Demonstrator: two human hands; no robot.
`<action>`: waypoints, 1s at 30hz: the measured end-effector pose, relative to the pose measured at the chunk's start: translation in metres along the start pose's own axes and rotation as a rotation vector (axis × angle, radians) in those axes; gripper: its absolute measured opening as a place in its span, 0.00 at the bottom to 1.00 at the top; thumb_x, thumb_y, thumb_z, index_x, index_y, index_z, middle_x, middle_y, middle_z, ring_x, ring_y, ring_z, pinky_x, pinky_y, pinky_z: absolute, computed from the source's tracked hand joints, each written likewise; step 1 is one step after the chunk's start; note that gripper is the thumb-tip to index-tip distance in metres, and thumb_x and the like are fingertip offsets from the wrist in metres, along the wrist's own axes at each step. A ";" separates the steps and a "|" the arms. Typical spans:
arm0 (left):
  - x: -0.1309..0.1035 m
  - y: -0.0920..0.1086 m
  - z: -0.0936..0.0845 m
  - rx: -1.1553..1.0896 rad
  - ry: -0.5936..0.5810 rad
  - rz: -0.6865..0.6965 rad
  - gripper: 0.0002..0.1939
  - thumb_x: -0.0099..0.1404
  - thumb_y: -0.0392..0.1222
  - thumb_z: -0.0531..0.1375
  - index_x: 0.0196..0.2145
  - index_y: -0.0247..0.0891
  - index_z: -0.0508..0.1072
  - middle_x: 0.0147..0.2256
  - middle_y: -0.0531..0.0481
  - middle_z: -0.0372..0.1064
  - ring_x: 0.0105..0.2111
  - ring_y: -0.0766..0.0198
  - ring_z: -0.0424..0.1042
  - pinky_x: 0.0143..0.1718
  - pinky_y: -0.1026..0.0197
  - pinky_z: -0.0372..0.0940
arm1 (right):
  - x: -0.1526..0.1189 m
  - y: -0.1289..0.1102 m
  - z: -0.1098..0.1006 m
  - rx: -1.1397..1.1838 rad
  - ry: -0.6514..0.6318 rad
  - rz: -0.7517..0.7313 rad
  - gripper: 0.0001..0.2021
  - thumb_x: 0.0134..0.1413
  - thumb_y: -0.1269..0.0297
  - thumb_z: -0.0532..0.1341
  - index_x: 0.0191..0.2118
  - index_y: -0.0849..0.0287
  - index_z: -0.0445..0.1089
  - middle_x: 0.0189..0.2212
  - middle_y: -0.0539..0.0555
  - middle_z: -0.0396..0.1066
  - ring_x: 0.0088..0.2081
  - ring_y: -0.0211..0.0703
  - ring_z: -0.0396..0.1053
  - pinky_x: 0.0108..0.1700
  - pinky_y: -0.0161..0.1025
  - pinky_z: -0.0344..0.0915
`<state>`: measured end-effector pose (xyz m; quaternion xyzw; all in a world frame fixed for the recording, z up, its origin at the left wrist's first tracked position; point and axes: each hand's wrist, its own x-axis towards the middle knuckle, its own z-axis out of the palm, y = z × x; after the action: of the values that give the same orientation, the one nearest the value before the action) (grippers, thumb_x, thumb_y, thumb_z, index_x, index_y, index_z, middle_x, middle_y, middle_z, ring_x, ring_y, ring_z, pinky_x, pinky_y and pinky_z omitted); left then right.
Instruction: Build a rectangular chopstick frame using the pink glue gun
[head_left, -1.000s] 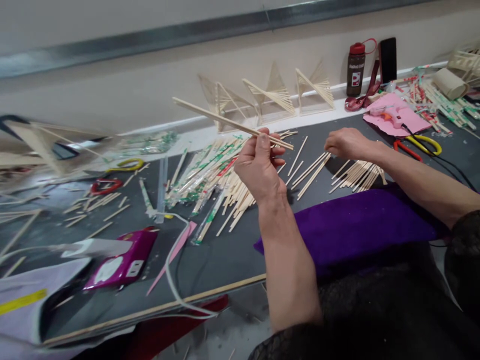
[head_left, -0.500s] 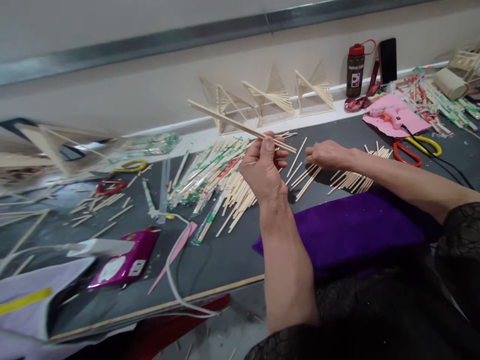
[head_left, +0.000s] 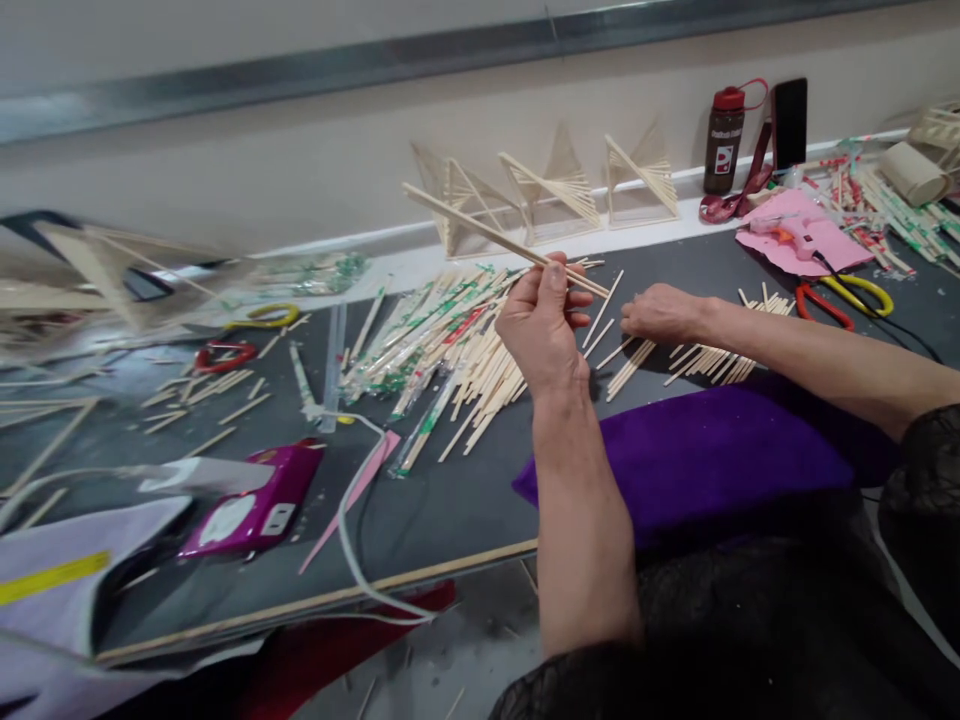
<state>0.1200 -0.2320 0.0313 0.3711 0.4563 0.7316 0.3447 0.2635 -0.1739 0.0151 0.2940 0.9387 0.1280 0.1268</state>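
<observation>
Between the thumb and fingers of my left hand (head_left: 544, 315) is a bunch of wooden chopsticks (head_left: 472, 228), held slanting above the table. My right hand (head_left: 660, 312) is low over the tabletop, fingers curled together at the upper ends of some loose chopsticks (head_left: 631, 370); what its fingertips grip is hidden. To the left of my left hand lies a heap of bare chopsticks (head_left: 491, 385), beside others in clear and green wrappers (head_left: 412, 340). More cut sticks (head_left: 709, 360) lie under my right forearm.
Stick frames (head_left: 551, 195) stand along the wall, near a bottle (head_left: 724, 140) and a phone (head_left: 790, 122). Scissors (head_left: 855, 298) and a glue gun (head_left: 787, 235) on pink paper are at right. Purple cloth (head_left: 720, 450) covers the near edge; a white cable (head_left: 345, 530) hangs at left.
The whole view has shifted slightly, so most things sit a little further right. Both hands keep nearly the same pose, and the left still grips the chopsticks.
</observation>
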 end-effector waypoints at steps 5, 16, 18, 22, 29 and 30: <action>0.000 -0.001 0.001 0.001 -0.014 -0.001 0.09 0.59 0.47 0.69 0.35 0.40 0.81 0.31 0.53 0.78 0.22 0.74 0.71 0.17 0.72 0.59 | 0.008 0.000 0.007 0.035 0.072 -0.023 0.14 0.65 0.75 0.52 0.43 0.64 0.75 0.42 0.61 0.77 0.41 0.44 0.74 0.38 0.39 0.62; -0.005 -0.026 0.013 0.137 -0.297 -0.194 0.15 0.55 0.49 0.70 0.35 0.35 0.81 0.31 0.48 0.79 0.22 0.72 0.71 0.18 0.72 0.59 | -0.056 0.028 0.005 1.269 0.570 0.498 0.06 0.52 0.75 0.58 0.37 0.61 0.70 0.26 0.50 0.72 0.26 0.36 0.70 0.27 0.34 0.64; -0.004 -0.031 0.016 0.164 -0.307 -0.195 0.17 0.54 0.50 0.69 0.36 0.35 0.81 0.32 0.47 0.79 0.22 0.72 0.72 0.18 0.72 0.59 | -0.062 0.026 0.011 1.409 0.621 0.491 0.04 0.50 0.75 0.59 0.33 0.60 0.68 0.25 0.49 0.70 0.27 0.36 0.71 0.27 0.33 0.65; 0.005 -0.041 0.017 0.186 -0.210 -0.188 0.17 0.54 0.50 0.68 0.36 0.34 0.80 0.31 0.48 0.78 0.22 0.72 0.71 0.18 0.72 0.58 | -0.046 0.022 0.026 1.533 0.656 0.452 0.05 0.49 0.76 0.59 0.32 0.60 0.66 0.26 0.48 0.72 0.31 0.37 0.73 0.29 0.31 0.67; 0.008 -0.058 0.016 0.354 -0.299 -0.214 0.16 0.52 0.51 0.68 0.32 0.35 0.79 0.29 0.48 0.76 0.24 0.68 0.71 0.19 0.70 0.59 | -0.042 0.017 0.025 1.443 0.417 0.328 0.05 0.49 0.77 0.59 0.28 0.60 0.68 0.21 0.46 0.69 0.26 0.35 0.72 0.26 0.29 0.63; 0.007 -0.060 0.016 0.362 -0.329 -0.217 0.17 0.51 0.51 0.69 0.31 0.35 0.79 0.28 0.48 0.75 0.24 0.68 0.71 0.19 0.70 0.59 | -0.044 0.018 0.025 1.427 0.417 0.358 0.05 0.49 0.77 0.59 0.28 0.61 0.68 0.20 0.46 0.69 0.26 0.35 0.72 0.26 0.29 0.63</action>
<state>0.1407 -0.1986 -0.0176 0.4895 0.5545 0.5266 0.4190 0.3160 -0.1812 0.0045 0.4220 0.7365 -0.4380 -0.2961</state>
